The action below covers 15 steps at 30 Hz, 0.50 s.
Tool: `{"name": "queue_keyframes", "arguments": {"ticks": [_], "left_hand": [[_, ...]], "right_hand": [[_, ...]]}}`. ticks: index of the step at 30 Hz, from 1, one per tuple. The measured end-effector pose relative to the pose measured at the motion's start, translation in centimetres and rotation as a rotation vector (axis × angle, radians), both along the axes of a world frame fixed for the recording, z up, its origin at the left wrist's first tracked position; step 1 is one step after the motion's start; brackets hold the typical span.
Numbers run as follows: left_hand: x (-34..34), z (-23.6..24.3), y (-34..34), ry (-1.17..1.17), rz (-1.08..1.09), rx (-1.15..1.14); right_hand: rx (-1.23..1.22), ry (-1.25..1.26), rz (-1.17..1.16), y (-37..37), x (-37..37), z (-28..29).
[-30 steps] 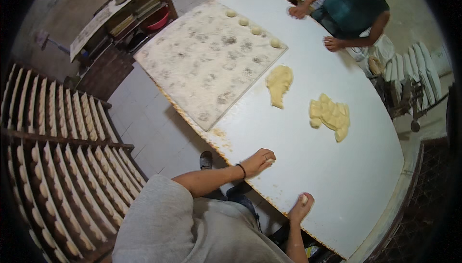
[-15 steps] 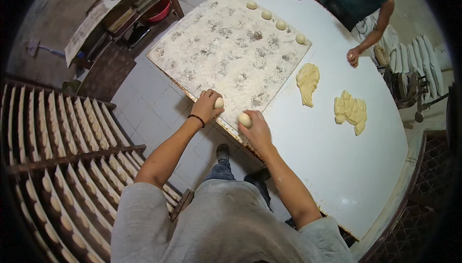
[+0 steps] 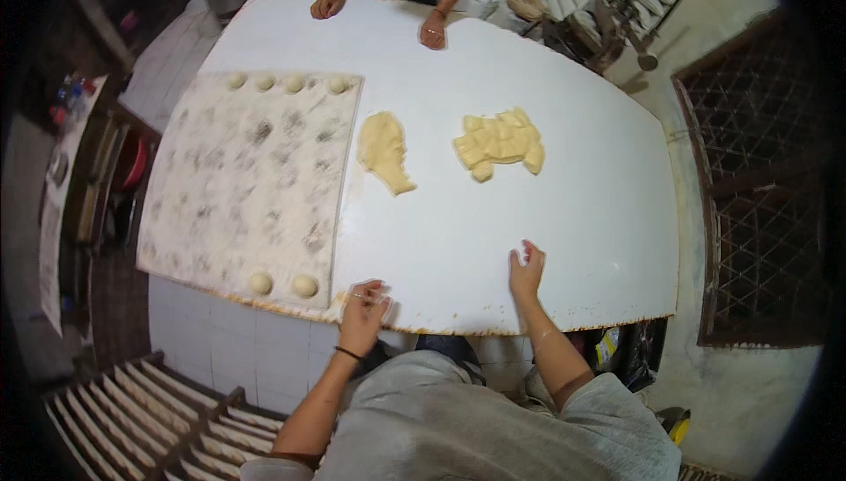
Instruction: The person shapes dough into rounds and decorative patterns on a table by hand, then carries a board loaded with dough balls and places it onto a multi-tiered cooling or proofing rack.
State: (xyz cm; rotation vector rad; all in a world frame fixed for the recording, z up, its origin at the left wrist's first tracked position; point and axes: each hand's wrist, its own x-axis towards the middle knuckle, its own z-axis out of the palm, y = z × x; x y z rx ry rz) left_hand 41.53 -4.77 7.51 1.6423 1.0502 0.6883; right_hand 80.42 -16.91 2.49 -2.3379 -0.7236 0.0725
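Open near tabletop (image 3: 441, 252); dough (image 3: 500, 139) beyond

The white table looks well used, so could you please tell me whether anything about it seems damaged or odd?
Yes: the white table has brownish, rust-like patches along its near edge, including beside the left hand. They look like wear because they stand out against the otherwise white top.

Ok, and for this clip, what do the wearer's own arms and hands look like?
Both hands are bare, without gloves. The left hand has a thin dark band at the wrist and what looks like a ring on a finger. The right hand shows no such dark band. The forearms are uncovered below loose, plain grey short sleeves.
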Motion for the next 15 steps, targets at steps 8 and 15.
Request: {"name": "queue_keyframes", "arguments": {"ticks": [8, 15], "left_hand": [[29.5, -4.1, 7.6, -0.034, 0.122, 0.325], [34.8, -3.2, 6.8, 0.139, 0.163, 0.220]], "right_hand": [[0.255, 0.123, 0.048, 15.9, 16.0, -0.7], [0.114, 0.230, 0.108, 10.5, 16.6, -1.9]]}}
